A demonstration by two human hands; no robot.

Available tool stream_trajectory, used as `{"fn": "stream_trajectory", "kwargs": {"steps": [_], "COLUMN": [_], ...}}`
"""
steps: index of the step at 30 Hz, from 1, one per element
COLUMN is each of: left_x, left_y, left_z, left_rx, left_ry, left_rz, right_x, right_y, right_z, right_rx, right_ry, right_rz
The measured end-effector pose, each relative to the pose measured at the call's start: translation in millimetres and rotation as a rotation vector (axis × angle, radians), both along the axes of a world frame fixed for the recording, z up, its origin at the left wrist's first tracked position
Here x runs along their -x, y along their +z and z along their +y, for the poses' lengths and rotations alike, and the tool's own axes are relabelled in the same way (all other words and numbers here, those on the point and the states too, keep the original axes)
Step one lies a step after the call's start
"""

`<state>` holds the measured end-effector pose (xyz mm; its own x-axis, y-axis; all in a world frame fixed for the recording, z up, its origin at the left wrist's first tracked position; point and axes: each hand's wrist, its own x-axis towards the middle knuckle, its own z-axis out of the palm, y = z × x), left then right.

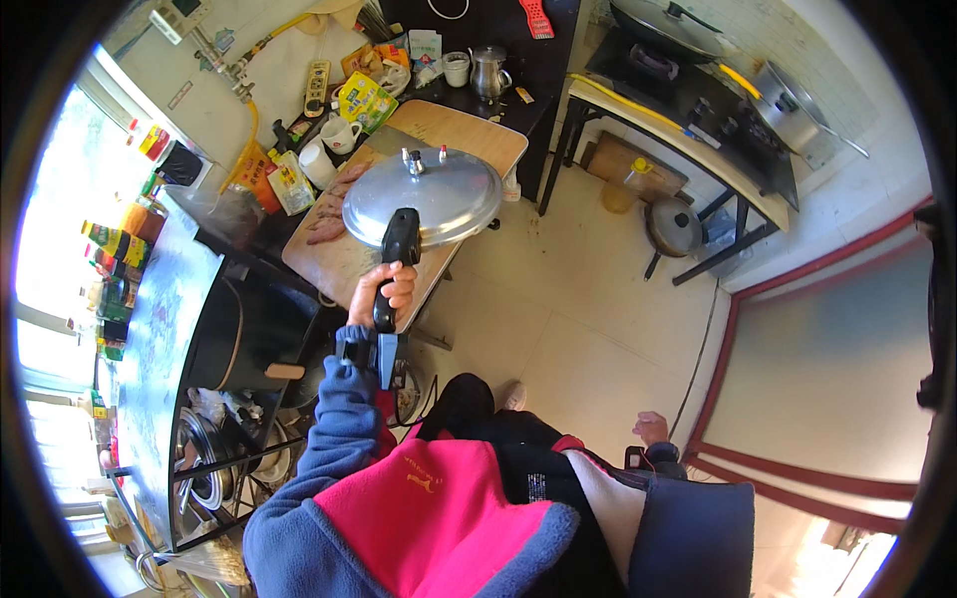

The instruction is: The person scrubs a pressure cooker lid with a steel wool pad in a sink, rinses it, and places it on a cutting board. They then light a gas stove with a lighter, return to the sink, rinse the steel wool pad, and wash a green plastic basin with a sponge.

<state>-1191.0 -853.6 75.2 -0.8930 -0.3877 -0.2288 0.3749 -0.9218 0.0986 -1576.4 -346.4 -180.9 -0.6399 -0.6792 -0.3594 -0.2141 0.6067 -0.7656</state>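
Note:
My left hand (383,291) grips the black handle of a round metal pressure cooker lid (441,194). From my view the lid is over a wooden cutting board (478,134) and covers part of it. Several pieces of raw meat (329,220) lie along the board's left side, and part of a cleaver blade (390,140) shows behind the lid. Low by my right side hangs my right hand (652,427), away from every surface. Its fingers look partly curled, and I see nothing in it.
Behind the board are a white mug (340,135), a metal kettle (490,73) and food packets (366,102). A lidded wok (665,30) and a metal pot (785,105) stand on the stove at right. Beneath it is a lidded frying pan (673,228). Bottles (116,243) line the left counter.

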Motion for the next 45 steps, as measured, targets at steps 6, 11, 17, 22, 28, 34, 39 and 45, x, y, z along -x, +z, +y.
{"fn": "stream_trajectory", "kwargs": {"steps": [6, 11, 17, 22, 28, 34, 39, 45], "left_x": [60, 89, 100, 89, 69, 55, 31, 108], "left_y": [-36, -66, -85, -97, -145, -177, -180, -105], "left_z": [-109, -180, -216, -219, -225, -230, -241, -210], "left_rx": [0.077, 0.016, 0.341, 0.386, 0.392, 0.576, 0.822, 1.346], "left_ry": [0.084, 0.103, 0.071, 0.110, 0.064, 0.105, 0.340, 0.582], "left_rz": [0.017, 0.082, -0.170, -0.453, -0.988, -1.205, -1.917, -1.958], "right_x": [69, 81, 119, 170, 233, 295, 344, 358], "right_y": [43, 68, 83, 61, 30, 58, 81, 86], "right_z": [-91, -127, -176, -223, -271, -301, -306, -311], "right_rx": [-0.091, -0.235, -0.226, -0.178, -0.391, -0.215, -0.095, -0.019], "right_ry": [-0.212, -0.340, -0.290, -0.274, 0.232, -0.121, -0.098, -0.083], "right_rz": [-0.169, -0.330, -0.381, -0.292, 0.207, 0.067, 0.163, 0.320]}}
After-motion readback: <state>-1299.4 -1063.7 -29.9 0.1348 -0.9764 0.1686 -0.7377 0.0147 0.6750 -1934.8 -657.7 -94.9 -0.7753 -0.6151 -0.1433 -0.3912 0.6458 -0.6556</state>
